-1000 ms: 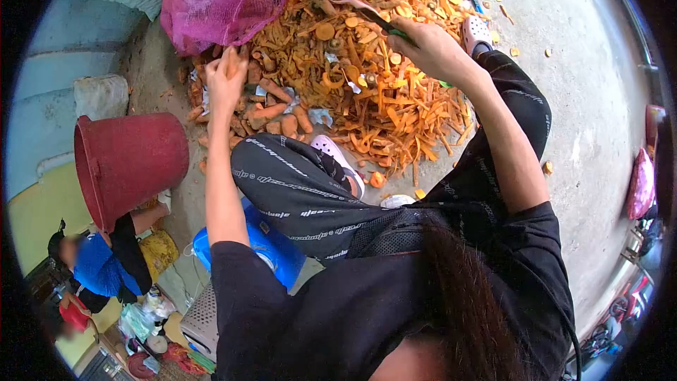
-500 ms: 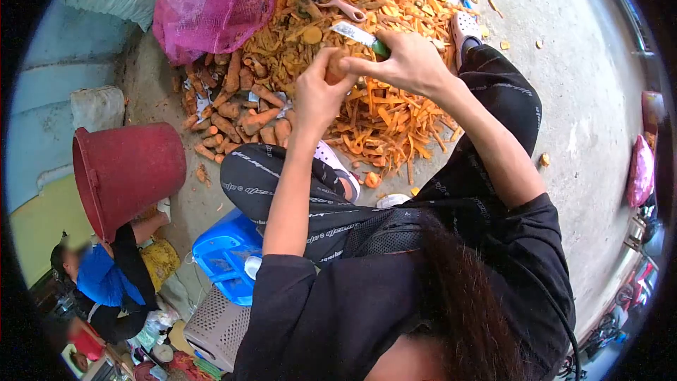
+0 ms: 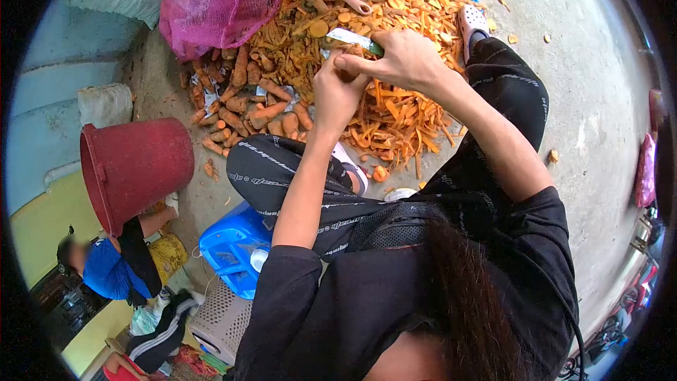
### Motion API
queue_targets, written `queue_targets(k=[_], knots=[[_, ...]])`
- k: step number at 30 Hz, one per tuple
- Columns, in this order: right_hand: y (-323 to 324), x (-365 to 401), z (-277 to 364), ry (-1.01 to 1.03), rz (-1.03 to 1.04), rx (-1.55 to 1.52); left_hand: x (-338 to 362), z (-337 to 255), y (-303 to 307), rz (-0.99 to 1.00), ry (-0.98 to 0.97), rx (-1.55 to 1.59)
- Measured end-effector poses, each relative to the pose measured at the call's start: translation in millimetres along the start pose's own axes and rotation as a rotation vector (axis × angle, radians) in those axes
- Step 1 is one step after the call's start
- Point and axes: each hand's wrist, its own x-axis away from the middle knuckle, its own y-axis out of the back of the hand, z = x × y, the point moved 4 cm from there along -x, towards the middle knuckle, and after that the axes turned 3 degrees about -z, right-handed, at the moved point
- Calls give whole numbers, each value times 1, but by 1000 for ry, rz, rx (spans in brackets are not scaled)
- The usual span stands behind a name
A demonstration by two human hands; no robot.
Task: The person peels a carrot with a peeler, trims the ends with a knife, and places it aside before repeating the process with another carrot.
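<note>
My left hand is closed around a carrot, which my fingers partly hide. In my right hand is a knife with a green handle, its pale blade lying across the carrot's far end. The right thumb reaches over to the carrot beside the left fingers. Both hands are above a broad heap of orange peelings. Just beyond the blade, a pink-handled peeler rests on the heap. Several unpeeled carrots lie on the ground left of my left hand.
A pink mesh sack stands at the heap's far left. Left of my knee are a tipped red bucket, a blue jerrycan and a perforated grey crate. Another person in blue sits at lower left.
The knife blade has come down against the carrot, and my left hand has turned with it. The whole view has shifted slightly. At lower left, a person's striped dark clothing now shows.
</note>
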Motion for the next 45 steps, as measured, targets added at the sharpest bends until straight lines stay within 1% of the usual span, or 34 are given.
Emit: queue_targets(k=[4, 7, 10, 12, 13, 14, 15, 17, 18, 19, 21, 22, 23, 25, 28, 31, 32, 35, 36, 37, 39, 40, 43, 45], knots=[[2, 1, 0, 19, -44, 12, -3, -8, 1, -1, -40, -53], [5, 2, 3, 52, -53, 20, -4, -2, 0, -3, -74, -67], [5, 7, 8, 84, -2, 49, -5, 5, 5, 248, 180, -31], [5, 9, 10, 90, 63, 56, -6, 7, 6, 365, 236, 14], [-1, 8, 7, 88, 69, 7, -6, 8, 7, 419, 264, 34], [-12, 6, 0, 86, 71, -40, -4, 6, 6, 413, 328, 107], [-16, 5, -1, 81, 74, -89, -3, 8, 3, 393, 350, 105], [-18, 5, -4, 45, 51, -45, 0, 13, -3, 354, 388, 104], [-17, 4, -4, 27, 37, -24, -1, 8, -3, 357, 365, 94], [-10, -2, -12, -72, 114, -140, -4, 9, -2, 302, 345, 116], [7, -11, -24, -138, -6, -306, -7, 17, -1, 183, 312, 163], [24, -9, -24, -117, -28, -306, -7, 21, 0, 203, 307, 183], [28, -10, -28, -38, -154, -209, -8, 28, 2, 172, 242, 121], [32, -4, -33, 80, -307, -59, -12, 34, 3, 113, 115, -3], [31, -7, -35, 56, -291, -71, -14, 29, 8, 52, 98, 29], [33, -12, -35, -71, -131, -24, -3, 16, 8, 181, 639, 686], [34, -12, -35, -30, -188, 12, -7, 18, 10, 222, 583, 741], [31, -7, -40, 53, -328, 82, -15, 9, 9, 288, 467, 1381], [31, -8, -40, 62, -356, 79, -16, -1, 11, 359, 499, 1548], [30, -7, -40, 70, -383, 74, -16, -4, 12, 337, 488, 1534], [32, -10, -35, 23, -332, -64, -17, -8, 13, 296, 462, 1504], [33, -10, -32, -2, -305, -133, -15, -14, 12, 279, 355, 1336], [38, -8, -25, 19, -333, -270, -13, -18, 12, 381, 383, 1092], [38, -8, -23, 43, -291, -267, -11, -8, 11, 342, 369, 936]])
